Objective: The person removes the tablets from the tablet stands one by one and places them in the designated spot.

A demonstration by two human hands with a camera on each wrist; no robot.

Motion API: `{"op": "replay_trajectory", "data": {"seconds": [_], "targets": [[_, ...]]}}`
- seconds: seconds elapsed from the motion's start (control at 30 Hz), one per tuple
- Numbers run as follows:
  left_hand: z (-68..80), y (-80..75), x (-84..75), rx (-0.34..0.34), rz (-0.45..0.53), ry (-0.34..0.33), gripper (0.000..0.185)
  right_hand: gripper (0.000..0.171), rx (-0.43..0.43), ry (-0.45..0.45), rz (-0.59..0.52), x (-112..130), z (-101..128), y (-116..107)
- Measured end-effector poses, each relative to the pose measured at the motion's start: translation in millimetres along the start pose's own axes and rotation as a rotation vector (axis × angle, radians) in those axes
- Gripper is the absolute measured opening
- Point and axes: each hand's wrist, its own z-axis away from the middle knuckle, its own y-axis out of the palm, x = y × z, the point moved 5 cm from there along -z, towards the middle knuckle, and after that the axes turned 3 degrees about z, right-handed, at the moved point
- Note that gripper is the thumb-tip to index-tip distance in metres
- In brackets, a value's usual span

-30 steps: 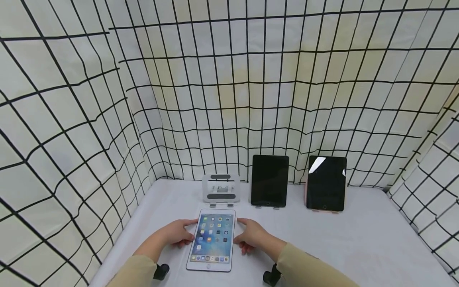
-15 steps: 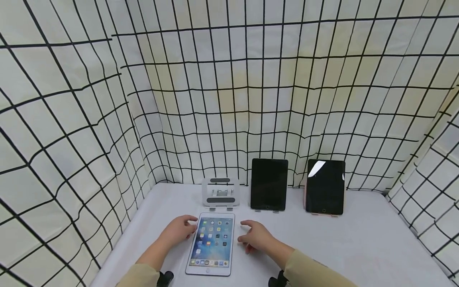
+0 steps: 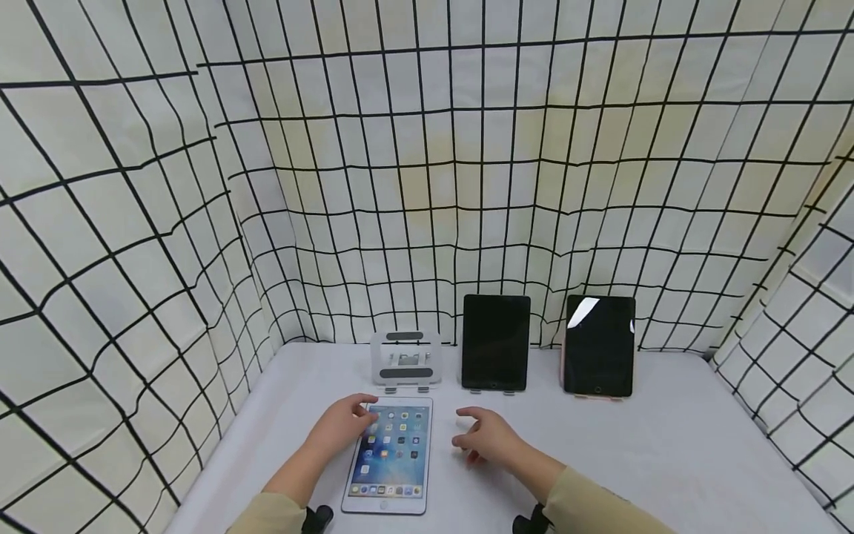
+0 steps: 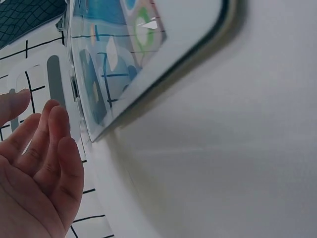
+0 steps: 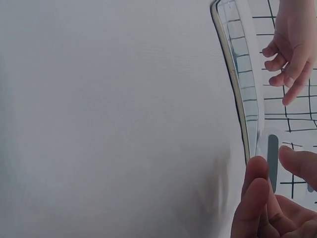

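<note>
The white, lit-screen small tablet (image 3: pixel 390 456) is lying flat on the white bench (image 3: pixel 634 452); the left hand (image 3: pixel 343 424), fingers relaxed, is now reaching over its top-left corner, while the right hand (image 3: pixel 487 437) is drawing clear, spread, gripping nothing.

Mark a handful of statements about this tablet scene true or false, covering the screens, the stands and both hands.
1. The white tablet lying flat on the table has a lit screen. True.
2. All three stands at the back hold tablets. False: the empty stand holds nothing.
3. The right hand grips the white tablet. False: it hovers beside it, apart.
4. The left hand is over the white tablet's upper left corner. True.
5. The two upright tablets, the middle tablet and the right tablet, show dark screens. True.
</note>
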Motion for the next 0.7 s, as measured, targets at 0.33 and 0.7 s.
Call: {"op": "replay_trajectory", "data": {"seconds": [0.33,0.7], "targets": [[-2.9,10.1,-11.6,-0.006,0.053,0.029,0.037,0.062,-0.02,-0.022,0.0,-8,5,-25],[-8.2,27.4,-29.2,0.018,0.106,0.071,0.037,0.064,-0.074,-0.03,-0.031,-22,13,-62]]}}
